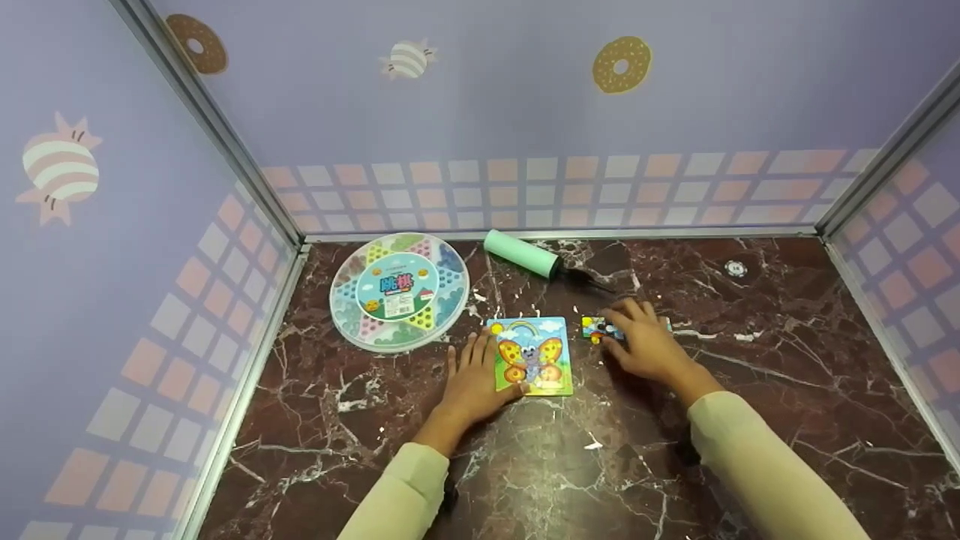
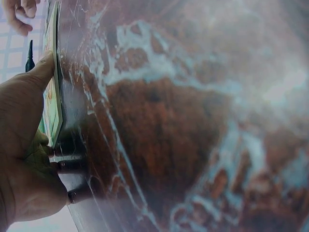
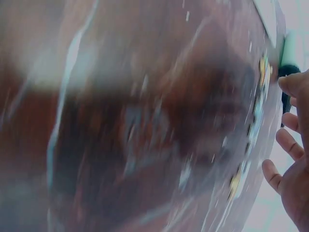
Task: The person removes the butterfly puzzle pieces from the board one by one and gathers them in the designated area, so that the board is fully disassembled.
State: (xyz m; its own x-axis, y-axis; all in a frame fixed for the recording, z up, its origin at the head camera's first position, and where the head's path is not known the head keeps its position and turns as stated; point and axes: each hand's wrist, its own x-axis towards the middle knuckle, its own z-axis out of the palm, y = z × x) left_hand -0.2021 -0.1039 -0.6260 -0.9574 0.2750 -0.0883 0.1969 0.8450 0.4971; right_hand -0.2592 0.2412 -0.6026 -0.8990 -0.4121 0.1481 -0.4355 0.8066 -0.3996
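A square butterfly puzzle board (image 1: 551, 330) lies flat on the dark marbled table. My left hand (image 1: 471, 382) rests along the board's left side, fingers stretched forward and thumb on its lower edge. In the left wrist view that thumb touches the rim of the board (image 2: 58, 104), while the other fingertips reach down to the table. To the right of the board is a row of small colourful puzzle pieces (image 1: 591, 327). Spread over them is my right hand (image 1: 646, 343), partly hiding the row. The right wrist view shows its loosely bent fingers (image 3: 288, 142) apart from the pieces (image 3: 258, 113).
A round Chinese checkers box (image 1: 349, 300) sits at the back left. Behind the puzzle lies a mint-green hand pump (image 1: 521, 253) with a black nozzle. A small round chip (image 1: 736, 268) is at the back right. Patterned walls (image 1: 480, 112) enclose the table.
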